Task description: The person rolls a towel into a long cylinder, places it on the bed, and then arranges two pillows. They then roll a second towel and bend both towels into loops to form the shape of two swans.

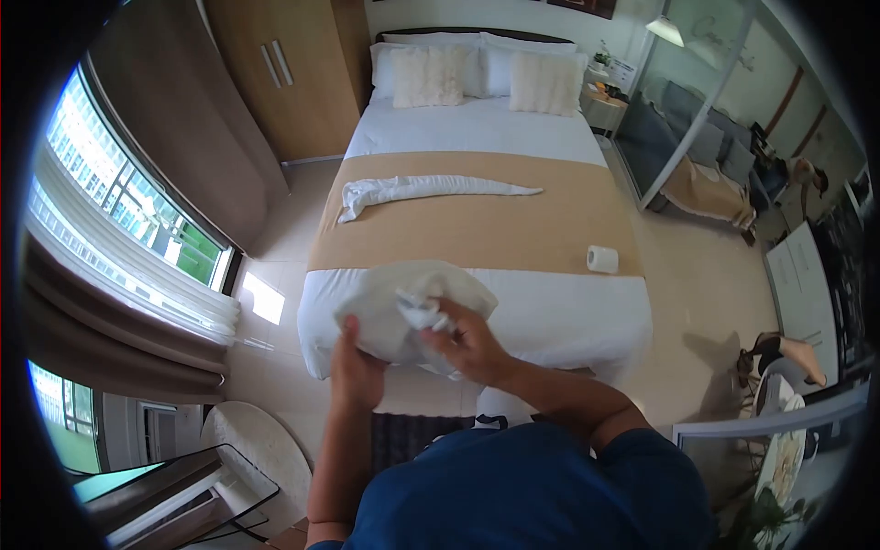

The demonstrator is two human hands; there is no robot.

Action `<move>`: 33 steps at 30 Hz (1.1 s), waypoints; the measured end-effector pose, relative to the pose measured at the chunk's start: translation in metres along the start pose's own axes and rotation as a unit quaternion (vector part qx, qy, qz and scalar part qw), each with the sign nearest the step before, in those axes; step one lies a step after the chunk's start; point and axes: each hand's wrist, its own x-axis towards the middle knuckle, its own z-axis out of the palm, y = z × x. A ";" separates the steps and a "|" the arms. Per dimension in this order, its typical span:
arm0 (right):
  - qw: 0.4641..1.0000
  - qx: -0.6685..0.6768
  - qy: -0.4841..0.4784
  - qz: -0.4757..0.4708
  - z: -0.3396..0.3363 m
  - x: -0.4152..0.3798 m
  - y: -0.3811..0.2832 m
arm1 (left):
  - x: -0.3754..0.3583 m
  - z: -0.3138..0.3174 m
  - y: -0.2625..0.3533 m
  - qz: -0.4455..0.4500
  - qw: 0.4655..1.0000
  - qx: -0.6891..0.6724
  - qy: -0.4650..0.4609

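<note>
My left hand (357,365) grips the near left edge of a pale, rounded, dome-like object (371,298), with the thumb up along its side. Its exact kind cannot be told. My right hand (472,346) is closed on a crumpled white tissue (420,310), held over or against the object's surface. Both hands are just in front of the foot of the bed (568,307). Farther up the bed, a long twisted white cloth (431,190) lies across the tan runner (495,234). A toilet paper roll (602,260) rests at the runner's right side.
Two fluffy pillows (429,77) lie at the headboard. Curtains and a window (137,183) are at left, above a round table (266,458). A glass partition (674,110) stands right of the bed. A chair (779,367) is at lower right.
</note>
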 end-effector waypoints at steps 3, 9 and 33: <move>0.974 0.138 0.122 0.132 -0.030 -0.026 -0.023 | 0.005 -0.034 0.020 0.061 0.998 -0.023 0.022; 0.916 0.199 0.334 0.102 -0.125 -0.100 0.004 | -0.016 -0.082 0.096 0.132 0.989 -0.003 0.073; 0.977 0.082 0.132 0.147 -0.264 -0.291 -0.101 | -0.086 0.148 -0.233 -0.055 0.798 0.407 -0.441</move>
